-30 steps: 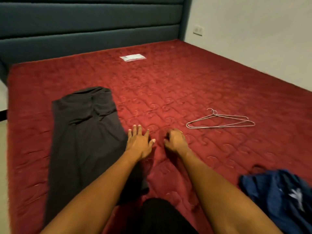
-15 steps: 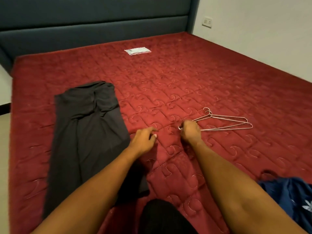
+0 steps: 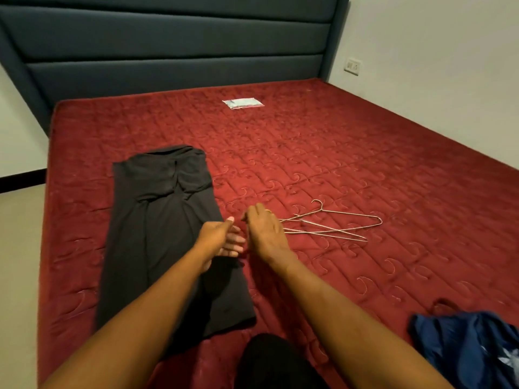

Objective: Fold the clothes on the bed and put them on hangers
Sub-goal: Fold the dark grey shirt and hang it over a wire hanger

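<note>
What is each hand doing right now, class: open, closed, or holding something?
Left hand: open, fingers straight, holding nothing.
Right hand: closed on the near end of the wire hangers.

1. Light was soft, fairly dim and warm, seemingly from above; the wall was the brightest area
2. Both forearms threw diffuse shadows on the red mattress just beneath them
3. The wire hangers caught thin pale highlights
4. Wide-angle distortion bowed the headboard and mattress edges
5. The left hand and right hand looked slightly smeared; the blue garment at the corner was soft
</note>
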`<state>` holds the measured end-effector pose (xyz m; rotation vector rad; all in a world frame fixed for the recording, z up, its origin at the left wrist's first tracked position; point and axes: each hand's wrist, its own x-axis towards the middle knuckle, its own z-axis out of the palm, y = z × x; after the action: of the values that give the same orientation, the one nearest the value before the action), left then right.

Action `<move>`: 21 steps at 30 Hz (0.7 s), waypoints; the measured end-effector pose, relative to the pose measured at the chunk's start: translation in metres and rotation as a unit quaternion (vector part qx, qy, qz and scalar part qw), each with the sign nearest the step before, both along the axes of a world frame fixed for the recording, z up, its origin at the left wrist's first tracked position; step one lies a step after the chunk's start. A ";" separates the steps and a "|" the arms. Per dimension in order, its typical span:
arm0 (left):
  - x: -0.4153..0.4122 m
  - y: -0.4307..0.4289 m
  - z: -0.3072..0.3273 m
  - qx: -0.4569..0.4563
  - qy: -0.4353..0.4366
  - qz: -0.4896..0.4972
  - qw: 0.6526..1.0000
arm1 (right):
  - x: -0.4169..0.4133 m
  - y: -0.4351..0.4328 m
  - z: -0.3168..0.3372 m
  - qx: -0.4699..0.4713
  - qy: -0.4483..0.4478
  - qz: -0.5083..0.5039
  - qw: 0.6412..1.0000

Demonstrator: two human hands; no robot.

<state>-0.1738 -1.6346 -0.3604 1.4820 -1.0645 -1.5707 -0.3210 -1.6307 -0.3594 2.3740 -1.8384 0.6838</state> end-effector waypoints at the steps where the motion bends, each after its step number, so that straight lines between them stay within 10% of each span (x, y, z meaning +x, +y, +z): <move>1: -0.004 0.002 0.003 0.047 0.049 -0.012 0.998 | 0.010 0.008 0.000 0.011 -0.007 0.022 1.000; 5: -0.001 0.008 -0.008 0.156 0.183 0.003 0.971 | 0.023 0.020 -0.009 0.098 -0.142 0.079 0.982; 9: 0.013 0.021 -0.015 0.125 0.081 0.014 0.989 | 0.016 0.020 -0.019 0.097 -0.224 0.138 0.960; 13: 0.039 0.024 -0.007 0.090 -0.011 0.052 0.994 | 0.006 0.006 -0.021 -0.002 -0.058 0.024 0.998; 21: 0.125 0.021 0.007 0.070 -0.047 0.117 0.990 | 0.031 -0.056 -0.016 0.160 0.123 0.082 0.976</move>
<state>-0.0491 -1.6132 -0.3533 1.7240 -0.8102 -1.4462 -0.2900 -1.6865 -0.3756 2.6826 -1.7738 0.0924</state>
